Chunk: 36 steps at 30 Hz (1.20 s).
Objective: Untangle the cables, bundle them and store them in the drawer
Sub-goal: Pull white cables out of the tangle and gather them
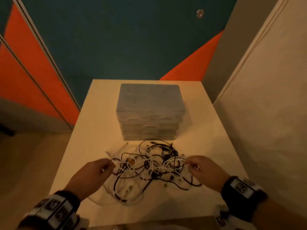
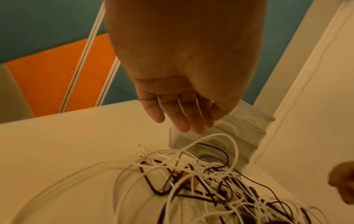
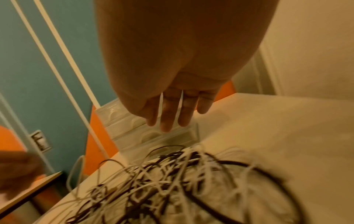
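A tangle of white and black cables lies on the pale table, just in front of a clear plastic drawer unit whose drawers look closed. My left hand hovers at the tangle's left edge and my right hand at its right edge. In the left wrist view the left hand's fingers hang straight above the cables, holding nothing, with the drawer unit behind. The right wrist view shows the right hand's fingers likewise straight over the blurred cables, near the drawer unit.
A cream wall or cabinet stands close along the table's right side. Teal and orange panels lie beyond the left and far edges. A dark-edged surface sits lower left in the right wrist view. Bare tabletop flanks the drawer unit.
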{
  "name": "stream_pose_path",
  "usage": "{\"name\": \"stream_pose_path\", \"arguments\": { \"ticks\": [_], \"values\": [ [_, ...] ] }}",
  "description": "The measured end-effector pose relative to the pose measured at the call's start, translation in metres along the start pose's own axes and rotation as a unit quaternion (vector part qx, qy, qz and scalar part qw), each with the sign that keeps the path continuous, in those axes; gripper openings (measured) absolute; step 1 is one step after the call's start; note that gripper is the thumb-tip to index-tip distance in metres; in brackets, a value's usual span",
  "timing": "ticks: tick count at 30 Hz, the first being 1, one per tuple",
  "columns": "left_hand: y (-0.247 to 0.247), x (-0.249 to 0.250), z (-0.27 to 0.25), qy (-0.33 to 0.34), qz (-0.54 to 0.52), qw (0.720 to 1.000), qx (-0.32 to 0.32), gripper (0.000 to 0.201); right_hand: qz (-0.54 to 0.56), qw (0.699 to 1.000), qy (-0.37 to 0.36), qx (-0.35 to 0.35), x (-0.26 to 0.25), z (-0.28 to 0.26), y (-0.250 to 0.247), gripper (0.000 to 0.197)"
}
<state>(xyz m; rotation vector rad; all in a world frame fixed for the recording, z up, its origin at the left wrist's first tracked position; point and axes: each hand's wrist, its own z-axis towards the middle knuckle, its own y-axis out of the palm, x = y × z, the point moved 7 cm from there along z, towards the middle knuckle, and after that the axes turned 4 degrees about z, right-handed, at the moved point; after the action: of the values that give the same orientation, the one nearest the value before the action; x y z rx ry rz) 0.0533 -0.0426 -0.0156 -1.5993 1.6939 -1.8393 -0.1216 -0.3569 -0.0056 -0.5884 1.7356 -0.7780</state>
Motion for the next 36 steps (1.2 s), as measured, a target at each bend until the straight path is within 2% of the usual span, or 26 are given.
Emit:
{"name": "stream_pose_path", "arguments": {
  "ticks": [3,4,6,7,8,10,12,16,20,22,25,27,29,31,33,36],
  "values": [
    [0.000,0.016,0.016,-0.016,0.017,0.999,0.024,0.005,0.002,1.000,-0.016,-0.012,-0.008,0.016,0.015,0.019],
    [0.002,0.019,0.020,-0.033,0.011,0.999,0.020,0.016,0.000,0.999,0.000,-0.033,-0.011,0.020,0.022,0.019],
    [0.014,0.020,0.026,-0.048,0.028,0.998,-0.021,0.052,-0.016,0.996,0.018,-0.081,-0.010,0.023,0.040,0.026],
    [0.022,0.019,0.027,-0.052,0.058,0.996,-0.053,0.063,-0.042,0.993,0.014,-0.109,-0.012,0.024,0.049,0.034],
    [0.028,0.019,0.028,-0.055,0.092,0.991,-0.079,0.065,-0.079,0.987,0.004,-0.137,-0.015,0.024,0.056,0.042],
    [0.033,0.026,0.030,-0.036,0.136,0.986,-0.089,0.047,-0.144,0.974,-0.018,-0.172,-0.017,0.025,0.069,0.055],
    [0.029,0.033,0.035,-0.019,0.138,0.988,-0.065,0.032,-0.193,0.960,-0.026,-0.199,-0.012,0.026,0.079,0.058],
    [0.006,0.049,0.041,0.028,0.011,0.999,0.012,0.023,-0.214,0.956,-0.008,-0.199,0.001,0.031,0.086,0.050],
    [-0.029,0.079,0.041,0.060,-0.192,0.977,0.070,0.019,-0.168,0.965,0.021,-0.203,0.007,0.038,0.086,0.043],
    [-0.043,0.102,0.039,0.089,-0.233,0.966,0.069,0.015,-0.142,0.967,0.039,-0.206,0.008,0.041,0.084,0.044],
    [-0.058,0.135,0.032,0.153,-0.252,0.953,0.068,0.015,-0.090,0.974,0.045,-0.202,-0.002,0.046,0.074,0.043],
    [-0.061,0.151,0.030,0.196,-0.232,0.950,0.067,0.017,-0.011,0.988,0.042,-0.149,-0.020,0.054,0.055,0.042],
    [-0.061,0.160,0.033,0.207,-0.222,0.951,0.064,0.019,0.077,0.991,0.014,-0.109,-0.049,0.061,0.036,0.054],
    [-0.063,0.170,0.034,0.215,-0.217,0.950,0.064,0.019,0.117,0.985,-0.034,-0.126,-0.085,0.066,0.027,0.065],
    [-0.063,0.179,0.036,0.220,-0.242,0.944,0.046,0.019,0.125,0.978,-0.080,-0.147,-0.116,0.069,0.026,0.053],
    [-0.071,0.187,0.035,0.208,-0.318,0.925,0.032,0.022,0.119,0.976,-0.131,-0.128,-0.140,0.074,0.024,0.011]
  ]
}}
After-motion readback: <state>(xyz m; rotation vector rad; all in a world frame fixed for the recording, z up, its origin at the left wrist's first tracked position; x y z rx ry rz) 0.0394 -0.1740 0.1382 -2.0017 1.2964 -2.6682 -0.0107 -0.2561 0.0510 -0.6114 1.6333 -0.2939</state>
